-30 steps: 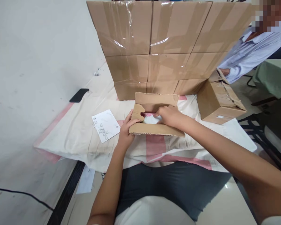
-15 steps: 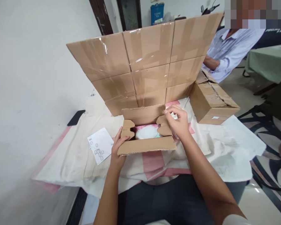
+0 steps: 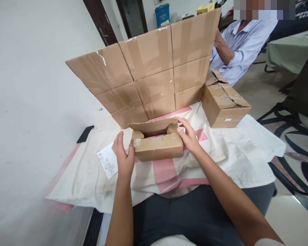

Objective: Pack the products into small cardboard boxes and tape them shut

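A small cardboard box (image 3: pixel 159 149) sits on the cloth in front of me. Its near flap is folded in over part of the opening, while the far flap (image 3: pixel 154 127) still stands up and the small side flaps show at both ends. Only a thin strip of the pink item inside is visible. My left hand (image 3: pixel 123 150) is at the box's left end, fingers spread, thumb at the corner. At the right end, my right hand (image 3: pixel 188 135) has its thumb and fingers around the upper corner by the side flap.
Behind the box stands a large taped cardboard panel (image 3: pixel 154 82). A closed carton (image 3: pixel 224 106) is at the right, near a person in a light shirt (image 3: pixel 236 54). A white paper with drawn squares (image 3: pixel 107 160) and a black phone-like object (image 3: pixel 85 134) lie left on the cloth (image 3: pixel 207 164).
The near flap, folded outward before, is now bent in over the opening and hides most of the item. My right hand has moved down onto the box; my left hand's fingers have spread away.
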### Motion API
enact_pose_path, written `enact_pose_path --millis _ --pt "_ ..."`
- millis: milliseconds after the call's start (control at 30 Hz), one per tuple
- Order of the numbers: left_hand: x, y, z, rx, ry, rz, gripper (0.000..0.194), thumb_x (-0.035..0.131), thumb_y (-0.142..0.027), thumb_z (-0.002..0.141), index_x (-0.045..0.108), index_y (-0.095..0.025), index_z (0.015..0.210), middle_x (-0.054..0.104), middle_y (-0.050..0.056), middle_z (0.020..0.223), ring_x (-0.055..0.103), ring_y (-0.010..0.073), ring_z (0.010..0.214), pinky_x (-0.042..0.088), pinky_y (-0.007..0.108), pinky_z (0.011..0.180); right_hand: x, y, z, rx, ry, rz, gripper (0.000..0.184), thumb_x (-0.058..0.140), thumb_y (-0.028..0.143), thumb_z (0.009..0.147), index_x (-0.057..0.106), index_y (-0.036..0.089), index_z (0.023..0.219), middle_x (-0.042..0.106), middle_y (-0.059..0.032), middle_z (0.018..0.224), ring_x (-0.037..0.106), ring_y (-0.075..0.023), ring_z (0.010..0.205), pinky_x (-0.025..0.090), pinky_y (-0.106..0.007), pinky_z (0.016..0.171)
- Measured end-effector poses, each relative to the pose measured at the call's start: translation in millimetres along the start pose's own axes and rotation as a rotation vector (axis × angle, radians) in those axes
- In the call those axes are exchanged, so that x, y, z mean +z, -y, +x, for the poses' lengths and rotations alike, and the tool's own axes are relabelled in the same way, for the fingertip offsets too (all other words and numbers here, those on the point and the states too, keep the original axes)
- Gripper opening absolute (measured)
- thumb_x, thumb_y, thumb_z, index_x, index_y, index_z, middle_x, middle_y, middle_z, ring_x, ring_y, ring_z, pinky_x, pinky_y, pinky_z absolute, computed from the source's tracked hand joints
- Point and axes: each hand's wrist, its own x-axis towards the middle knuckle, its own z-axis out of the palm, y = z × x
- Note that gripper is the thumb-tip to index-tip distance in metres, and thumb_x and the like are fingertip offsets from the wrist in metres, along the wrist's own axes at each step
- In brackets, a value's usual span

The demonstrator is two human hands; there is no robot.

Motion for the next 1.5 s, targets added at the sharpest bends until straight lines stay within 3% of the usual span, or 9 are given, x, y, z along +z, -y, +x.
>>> enact_pose_path --millis 133,267,367,467,600,733,933,1167,1500 --pt "-2.3 -25 10 0.153 0.236 0.147 0.056 0.045 -0.010 0.092 0.058 -0.033 0.141 0.065 0.005 0.144 0.047 0.0282 0.147 0.018 0.063 0.127 -8 6 2 -0.149 0.085 -0.114 0.038 0.045 0.051 0.104 0.069 0.024 0.093 0.064 -0.0106 0.118 0.054 -0.0282 0.121 0.041 -0.048 0.111" --pt "4.0 -39 9 0.298 0.454 0.207 0.036 0.046 -0.025 0.103 0.067 -0.034 0.131 0.068 0.002 0.143 0.055 0.0290 0.142 0.022 0.064 0.126 -19 10 2 -0.144 0.116 -0.228 0.035 0.046 0.046 0.103 0.073 0.025 0.093 0.063 -0.0105 0.131 0.050 -0.0291 0.127 0.040 -0.049 0.113" --pt "7.4 -37 5 0.350 0.443 0.230 0.036 0.050 -0.038 0.104 0.067 -0.034 0.136 0.064 0.001 0.147 0.054 0.0313 0.144 0.038 0.058 0.120 -38 5 2 -0.075 0.004 -0.267 0.033 0.048 0.043 0.102 0.075 0.024 0.103 0.064 -0.0115 0.130 0.055 -0.0281 0.125 0.043 -0.046 0.110" --pt "7.9 -32 4 0.369 0.437 0.233 0.043 0.051 -0.041 0.104 0.060 -0.036 0.145 0.064 -0.001 0.147 0.054 0.0308 0.143 0.040 0.055 0.120 -63 -8 4 0.168 -0.107 -0.318 0.032 0.051 0.040 0.097 0.074 0.019 0.096 0.070 -0.0120 0.110 0.064 -0.0263 0.107 0.048 -0.039 0.099" --pt "9.5 -31 4 0.386 0.408 0.244 0.042 0.051 -0.044 0.104 0.062 -0.038 0.144 0.064 -0.002 0.146 0.056 0.0318 0.142 0.041 0.057 0.119 -83 -30 4 0.625 0.043 -0.274 0.036 0.050 0.040 0.096 0.071 0.016 0.078 0.074 -0.0087 0.084 0.068 -0.0229 0.084 0.050 -0.032 0.081" --pt "11.5 -32 3 0.399 0.361 0.227 0.042 0.054 -0.044 0.103 0.062 -0.040 0.143 0.065 -0.003 0.145 0.057 0.0319 0.140 0.042 0.056 0.118 -76 -40 6 0.831 0.097 -0.137 0.041 0.048 0.041 0.099 0.068 0.016 0.073 0.069 -0.0056 0.067 0.062 -0.0180 0.061 0.046 -0.027 0.064" --pt "13.4 -29 1 0.421 0.332 0.247 0.043 0.052 -0.043 0.103 0.061 -0.040 0.145 0.066 -0.003 0.144 0.058 0.0309 0.139 0.042 0.053 0.117 -61 -29 12 0.842 0.095 -0.283 0.044 0.055 0.043 0.097 0.070 0.015 0.066 0.061 -0.0034 0.052 0.058 -0.0180 0.055 0.042 -0.027 0.060" --pt "15.0 -26 1 0.449 0.303 0.226 0.044 0.048 -0.045 0.104 0.062 -0.038 0.144 0.066 -0.003 0.144 0.059 0.0299 0.138 0.041 0.048 0.113 -51 -28 15 0.853 0.151 -0.384 0.037 0.057 0.034 0.091 0.069 0.016 0.060 0.070 -0.0074 0.062 0.063 -0.0182 0.060 0.042 -0.026 0.060" --pt "17.8 -25 1 0.485 0.247 0.246 0.043 0.045 -0.046 0.105 0.064 -0.036 0.142 0.069 -0.004 0.140 0.061 0.0284 0.134 0.041 0.045 0.107 -43 -25 8 0.738 0.125 -0.501 0.038 0.065 0.028 0.085 0.055 0.020 0.049 0.061 -0.0024 0.055 0.057 -0.0152 0.062 0.032 -0.027 0.056"
